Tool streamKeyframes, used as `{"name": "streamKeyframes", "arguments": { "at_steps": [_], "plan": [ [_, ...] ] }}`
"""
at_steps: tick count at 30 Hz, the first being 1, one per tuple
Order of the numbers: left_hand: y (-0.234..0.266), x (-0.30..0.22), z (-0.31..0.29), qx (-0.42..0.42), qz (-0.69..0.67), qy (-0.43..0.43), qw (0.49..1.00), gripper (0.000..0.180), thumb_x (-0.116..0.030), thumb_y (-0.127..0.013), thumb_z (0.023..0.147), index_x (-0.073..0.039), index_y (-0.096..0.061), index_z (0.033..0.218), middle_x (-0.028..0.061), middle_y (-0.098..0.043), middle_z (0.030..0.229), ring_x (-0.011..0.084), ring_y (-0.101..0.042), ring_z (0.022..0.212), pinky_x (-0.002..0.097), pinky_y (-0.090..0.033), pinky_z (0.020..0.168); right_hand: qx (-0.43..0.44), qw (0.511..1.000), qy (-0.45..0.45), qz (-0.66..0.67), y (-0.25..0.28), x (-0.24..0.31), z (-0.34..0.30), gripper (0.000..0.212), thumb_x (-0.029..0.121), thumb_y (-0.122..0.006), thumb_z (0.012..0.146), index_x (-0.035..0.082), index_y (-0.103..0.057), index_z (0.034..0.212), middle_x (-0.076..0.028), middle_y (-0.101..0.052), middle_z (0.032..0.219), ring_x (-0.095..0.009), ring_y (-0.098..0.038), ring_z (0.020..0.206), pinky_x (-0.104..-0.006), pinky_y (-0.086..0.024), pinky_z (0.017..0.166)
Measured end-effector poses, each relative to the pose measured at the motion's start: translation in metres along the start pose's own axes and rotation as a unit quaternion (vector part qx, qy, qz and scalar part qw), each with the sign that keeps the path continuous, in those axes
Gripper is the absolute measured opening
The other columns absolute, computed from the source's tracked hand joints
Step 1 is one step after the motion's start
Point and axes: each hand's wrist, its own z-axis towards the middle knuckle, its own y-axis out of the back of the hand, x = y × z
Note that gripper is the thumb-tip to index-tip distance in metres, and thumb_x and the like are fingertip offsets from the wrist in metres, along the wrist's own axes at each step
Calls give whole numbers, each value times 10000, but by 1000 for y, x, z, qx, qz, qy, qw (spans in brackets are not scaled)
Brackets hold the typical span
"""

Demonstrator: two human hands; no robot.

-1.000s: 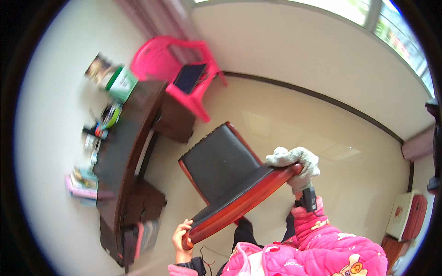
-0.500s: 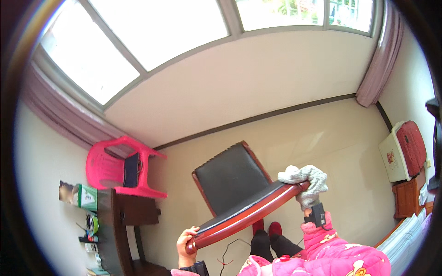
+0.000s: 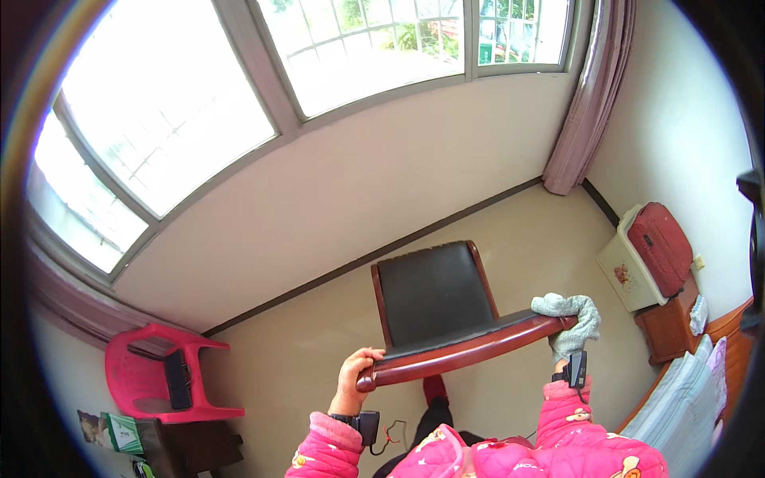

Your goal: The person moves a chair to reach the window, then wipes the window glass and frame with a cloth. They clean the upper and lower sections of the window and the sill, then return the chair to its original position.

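We find the bare left hand (image 3: 351, 378) clamped on the chair (image 3: 434, 288) at one end of its top rail (image 3: 470, 353), the right hand (image 3: 572, 328), in grey fabric (image 3: 587, 314), at the other. The chair's black seat lies just beyond both. The pink jacket (image 3: 550, 458) bears pale lettering.

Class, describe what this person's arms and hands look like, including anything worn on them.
Both sleeves are pink with pale cartoon prints. Each wrist carries a black box-shaped device with a dark cable. The left hand is bare; grey textured fabric, perhaps a glove, covers much of the right hand.
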Motion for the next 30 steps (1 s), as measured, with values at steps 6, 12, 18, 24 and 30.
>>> {"name": "streamKeyframes", "arguments": {
  "at_steps": [6,12,18,24,30],
  "plan": [
    [-65,-9,86,46,-77,117,989,227,-58,-501,773,39,-660,903,148,-615,1120,174,-569,993,248,-442,873,-33,998,49,-35,12,24,83,174,161,-482,786,66,-468,641,-214,-593,604,-377,-628,614,-531,-590,697],
    [-111,-3,106,69,7,-24,997,235,-30,-484,765,31,-672,892,153,-633,1107,176,-560,1006,273,-404,964,34,990,91,-104,34,36,137,196,168,-523,803,42,-489,658,-190,-625,603,-337,-664,595,-475,-594,682],
    [-198,46,122,39,53,111,992,239,-117,-495,773,13,-673,867,145,-639,1074,242,-476,1193,331,-262,1087,2,996,44,-78,80,68,227,212,176,-500,798,69,-432,628,-194,-553,621,-364,-610,623,-536,-591,638],
    [-250,68,112,5,99,147,984,220,-52,-495,741,-15,-670,867,136,-608,1133,256,-486,1182,368,-151,1159,-13,974,115,-196,119,86,243,152,136,-546,782,47,-481,676,-190,-625,632,-324,-644,581,-483,-583,631],
    [-293,82,139,206,243,25,948,264,-107,-454,860,-6,-606,1051,156,-529,1246,285,-412,1270,368,-239,1115,-9,986,59,-154,139,112,292,359,282,-405,896,-33,-540,790,-207,-660,698,-329,-678,640,-432,-591,689]
  ]
}}
